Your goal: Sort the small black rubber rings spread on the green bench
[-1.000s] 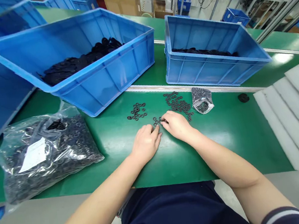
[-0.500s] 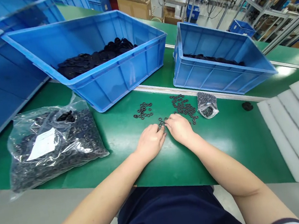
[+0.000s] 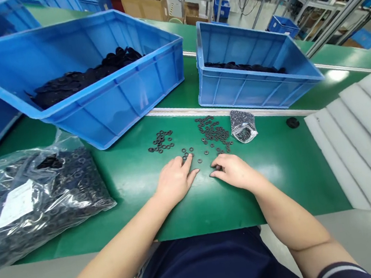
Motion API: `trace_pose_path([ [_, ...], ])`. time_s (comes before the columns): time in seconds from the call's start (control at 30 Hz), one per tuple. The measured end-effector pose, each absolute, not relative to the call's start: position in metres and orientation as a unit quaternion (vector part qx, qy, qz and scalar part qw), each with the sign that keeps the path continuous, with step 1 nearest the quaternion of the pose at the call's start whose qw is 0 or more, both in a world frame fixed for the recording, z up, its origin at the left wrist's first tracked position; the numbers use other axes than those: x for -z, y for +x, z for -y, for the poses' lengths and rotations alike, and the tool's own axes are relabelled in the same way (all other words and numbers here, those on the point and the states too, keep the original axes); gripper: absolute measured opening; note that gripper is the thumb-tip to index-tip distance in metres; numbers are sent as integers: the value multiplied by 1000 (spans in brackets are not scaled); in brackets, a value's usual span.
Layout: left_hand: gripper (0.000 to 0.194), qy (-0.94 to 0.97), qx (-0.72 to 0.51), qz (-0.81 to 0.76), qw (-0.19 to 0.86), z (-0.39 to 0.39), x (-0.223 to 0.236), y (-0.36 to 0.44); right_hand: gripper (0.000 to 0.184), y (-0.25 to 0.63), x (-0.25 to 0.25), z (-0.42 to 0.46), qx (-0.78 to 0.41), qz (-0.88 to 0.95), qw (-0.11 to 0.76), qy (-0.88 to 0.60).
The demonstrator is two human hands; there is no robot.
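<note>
My left hand (image 3: 176, 178) lies low on the green table, thumb spread away from the fingers. Its index fingertip touches a few small black rings (image 3: 185, 155). Across a short gap, my right hand (image 3: 233, 170) has curled fingers, with thumb and index finger apart; nothing shows clearly between them. Its fingertips look dark. Single black rings (image 3: 206, 153) lie between the hands. A larger spread of black rings (image 3: 215, 133) is just beyond my right hand, and a smaller group (image 3: 161, 142) lies beyond my left.
A big clear bag of black rings (image 3: 76, 190) lies at left, a small open bag (image 3: 243, 126) beyond my right hand. Blue crates (image 3: 124, 90) (image 3: 254, 89) of black parts stand behind. White foam sheets (image 3: 352, 158) and a black piece (image 3: 292, 122) are at right.
My hands were close together over the rings and have moved apart. The right hand has drawn back toward me, uncovering loose rings. The whole view has shifted, placing the crates farther left.
</note>
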State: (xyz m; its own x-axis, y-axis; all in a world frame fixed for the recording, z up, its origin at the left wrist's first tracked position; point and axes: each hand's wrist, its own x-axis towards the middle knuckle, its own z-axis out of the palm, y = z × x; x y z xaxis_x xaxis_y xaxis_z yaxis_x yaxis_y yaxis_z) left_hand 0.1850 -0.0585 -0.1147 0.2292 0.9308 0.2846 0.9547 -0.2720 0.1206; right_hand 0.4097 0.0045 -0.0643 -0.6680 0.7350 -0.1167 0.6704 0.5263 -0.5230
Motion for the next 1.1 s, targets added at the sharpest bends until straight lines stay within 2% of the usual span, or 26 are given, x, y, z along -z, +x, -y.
trace_pose_path([
  [0.13,52,-780,137,610,38,58,113,186,9,407,65,-4,-255,880,28,-400],
  [0.5,51,-796,138,588,42,56,109,186,11,405,61,-5,-246,874,-12,-418],
  [0.87,30,-803,197,558,-70,42,104,177,11,409,61,-8,-269,871,1,-411],
  [1.1,22,-784,233,569,-88,35,101,183,12,408,63,-6,-248,878,1,-409],
])
